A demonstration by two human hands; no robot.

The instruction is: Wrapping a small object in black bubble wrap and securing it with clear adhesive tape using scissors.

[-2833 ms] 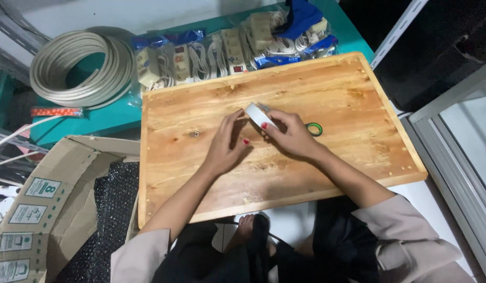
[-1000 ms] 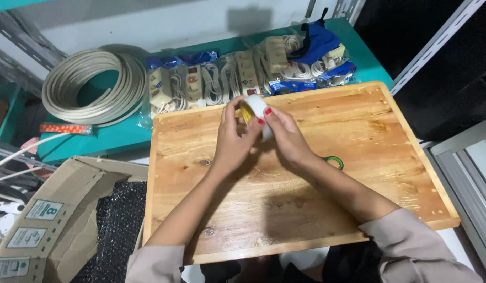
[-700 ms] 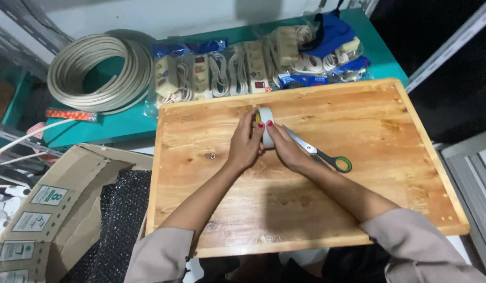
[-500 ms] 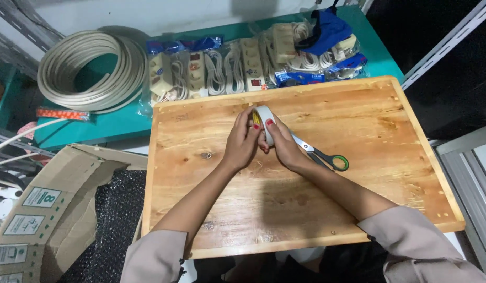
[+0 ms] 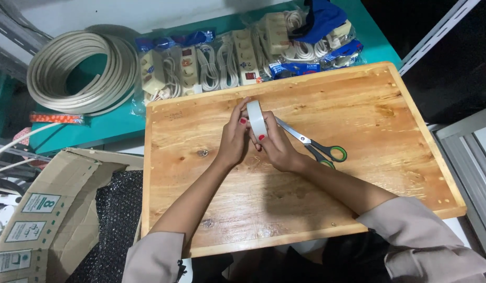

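We hold a white tape roll (image 5: 256, 119) upright on its edge between both hands, above the far middle of the wooden board (image 5: 358, 209); it stands edge-on to us, so its hole is hidden. The left hand (image 5: 233, 140) closes on its near-left side with the thumb nail pressed to the rim; the right hand (image 5: 277, 147) wraps the other side, fingers curled round and clamped on the roll; both hands grasp it, neither is slack. Held so, the outer wrap faces the fingertips, which we judge suits feeling along the band, though no loose end shows. The scissors (image 5: 313, 147) lie flat on the board just beside the right hand, blades shut and pointing toward the roll, green handles away to the right; the right wrist covers part of them. The board has a raised rim all round and much bare wood to the left, right and near side of the hands. Beyond its far edge, on the teal bench (image 5: 106, 126), lie bagged power strips (image 5: 201, 65) in a row, close to the rim; farther left is a cable coil (image 5: 80, 71), well apart. A cardboard box (image 5: 43, 209) sits low at the left, beside the board's left edge.
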